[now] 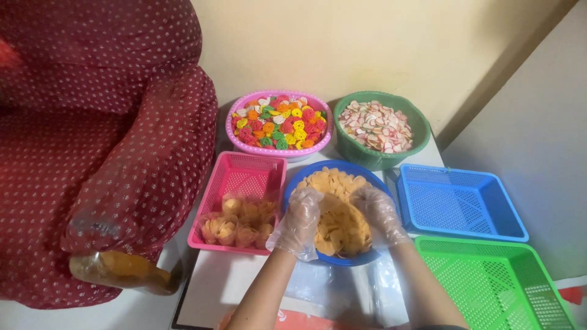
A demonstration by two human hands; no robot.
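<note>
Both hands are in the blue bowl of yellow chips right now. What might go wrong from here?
The blue bowl looks heaped with yellow chips, so the left hand and right hand may push some over the rim. Squeezing could crack them. The loose clear bag below might slip under the wrists.

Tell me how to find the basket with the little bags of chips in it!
Start at the big dark red armchair on the left. Right beside its arm sits the pink basket, just left of the blue bowl where the gloved left hand and right hand are. Unlike the blue basket and green basket, it holds small clear bags of yellow chips.
</note>
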